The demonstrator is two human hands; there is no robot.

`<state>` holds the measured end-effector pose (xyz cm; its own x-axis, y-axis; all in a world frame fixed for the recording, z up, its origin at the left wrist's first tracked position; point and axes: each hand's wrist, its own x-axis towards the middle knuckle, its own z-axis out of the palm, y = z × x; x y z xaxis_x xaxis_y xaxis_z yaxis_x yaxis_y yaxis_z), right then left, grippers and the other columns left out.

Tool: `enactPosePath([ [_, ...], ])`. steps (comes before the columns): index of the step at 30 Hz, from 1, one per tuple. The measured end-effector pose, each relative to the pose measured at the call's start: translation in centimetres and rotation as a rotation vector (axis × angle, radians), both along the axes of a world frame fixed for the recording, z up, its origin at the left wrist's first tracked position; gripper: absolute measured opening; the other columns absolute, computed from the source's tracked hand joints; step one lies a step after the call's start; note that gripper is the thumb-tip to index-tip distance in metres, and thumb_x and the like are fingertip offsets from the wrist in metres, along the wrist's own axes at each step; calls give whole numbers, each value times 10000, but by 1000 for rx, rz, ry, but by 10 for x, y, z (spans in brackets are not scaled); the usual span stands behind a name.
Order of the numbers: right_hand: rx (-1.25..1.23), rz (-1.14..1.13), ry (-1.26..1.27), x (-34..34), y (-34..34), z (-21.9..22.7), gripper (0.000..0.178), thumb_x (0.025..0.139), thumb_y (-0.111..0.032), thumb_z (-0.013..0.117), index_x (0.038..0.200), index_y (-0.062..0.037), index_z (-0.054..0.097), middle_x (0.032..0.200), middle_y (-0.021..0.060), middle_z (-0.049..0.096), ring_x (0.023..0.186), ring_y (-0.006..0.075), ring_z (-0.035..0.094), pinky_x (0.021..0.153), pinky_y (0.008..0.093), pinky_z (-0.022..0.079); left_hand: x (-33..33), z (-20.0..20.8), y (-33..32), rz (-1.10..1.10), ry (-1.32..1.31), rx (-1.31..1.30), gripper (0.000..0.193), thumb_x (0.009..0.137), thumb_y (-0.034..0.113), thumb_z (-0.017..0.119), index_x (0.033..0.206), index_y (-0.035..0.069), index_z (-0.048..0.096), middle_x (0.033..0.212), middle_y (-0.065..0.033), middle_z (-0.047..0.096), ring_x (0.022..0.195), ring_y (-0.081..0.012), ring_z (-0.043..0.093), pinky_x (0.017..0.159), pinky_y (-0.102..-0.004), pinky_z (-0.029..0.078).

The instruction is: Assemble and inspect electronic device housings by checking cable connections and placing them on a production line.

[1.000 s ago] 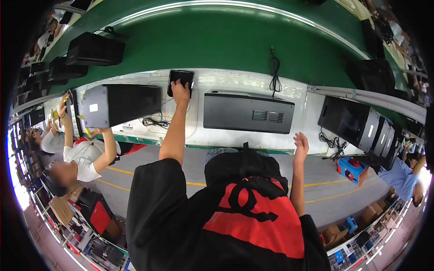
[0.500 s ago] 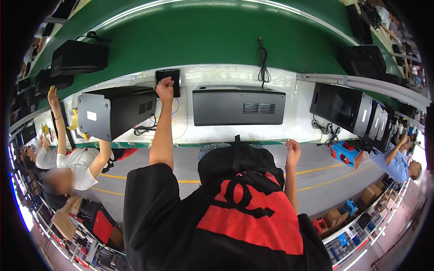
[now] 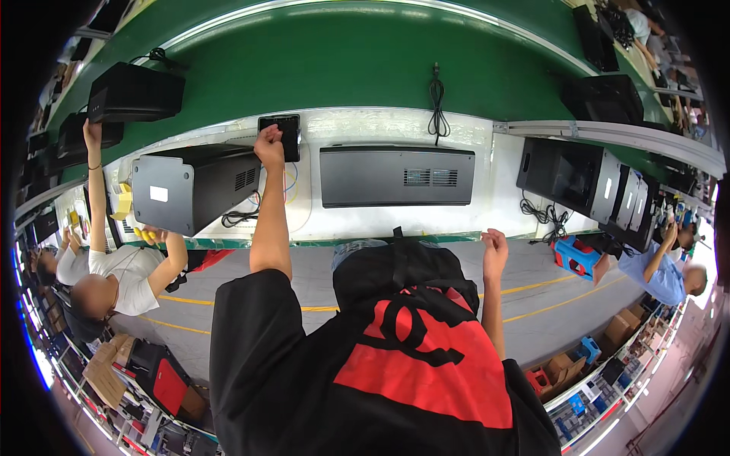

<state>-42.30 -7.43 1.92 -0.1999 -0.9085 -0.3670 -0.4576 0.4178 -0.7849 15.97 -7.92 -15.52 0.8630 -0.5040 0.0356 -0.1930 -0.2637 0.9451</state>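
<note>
My left hand (image 3: 268,147) is over the lower left part of a small black tray (image 3: 291,139) at the back of the white work surface. Its fingers are bent and pressed together; whatever they hold, if anything, is too small to make out. My right hand (image 3: 495,251) hangs by the front edge of the bench, its fingers loosely curled and apart, with nothing visible in them. Between the two hands, a dark grey computer case (image 3: 365,178) lies on the bench with two vent grilles toward its right end. Neither hand touches it.
Another case (image 3: 205,182) stands left of my arm, beside a cable (image 3: 240,219). A coiled black cable (image 3: 436,106) lies behind the middle case. More cases (image 3: 563,175) stand at the right. A co-worker in white (image 3: 129,273) reaches in at the left; a metal rail (image 3: 608,131) crosses the back right.
My left hand has shifted slightly left and down over the black tray. At the left, the co-worker's raised hand now reaches a black box on the green surface. My right hand stays almost in place.
</note>
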Motion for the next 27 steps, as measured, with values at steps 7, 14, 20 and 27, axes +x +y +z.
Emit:
enactPosePath([
  [7, 5, 35, 13, -6, 10, -4, 160, 874, -13, 543, 1028, 17, 572, 907, 94, 637, 858, 151, 610, 800, 256, 458, -2, -2, 16, -178, -390, 403, 259, 679, -130, 611, 910, -34, 679, 781, -161, 637, 742, -274, 649, 670, -321, 532],
  [14, -6, 46, 44, -4, 13, -9, 159, 874, -30, 545, 1025, 11, 575, 883, 85, 648, 835, 143, 604, 781, 260, 460, -9, 11, 2, -285, -424, 463, 301, 659, -151, 522, 890, -35, 675, 858, -193, 634, 793, -325, 649, 707, -367, 527],
  [20, 28, 73, 125, 4, 13, -1, 179, 870, -58, 560, 1033, 14, 581, 870, 78, 652, 847, 146, 609, 794, 264, 461, -6, 15, -3, -334, -369, 416, 268, 677, -133, 536, 885, -30, 670, 862, -205, 633, 814, -349, 645, 725, -372, 516],
  [27, 29, 97, 179, 2, 19, -4, 171, 866, -56, 561, 1022, 9, 587, 860, 86, 659, 821, 146, 614, 762, 267, 470, -19, 21, -12, -335, -368, 487, 179, 727, -69, 573, 874, -27, 668, 885, -219, 631, 817, -383, 625, 731, -413, 507],
])
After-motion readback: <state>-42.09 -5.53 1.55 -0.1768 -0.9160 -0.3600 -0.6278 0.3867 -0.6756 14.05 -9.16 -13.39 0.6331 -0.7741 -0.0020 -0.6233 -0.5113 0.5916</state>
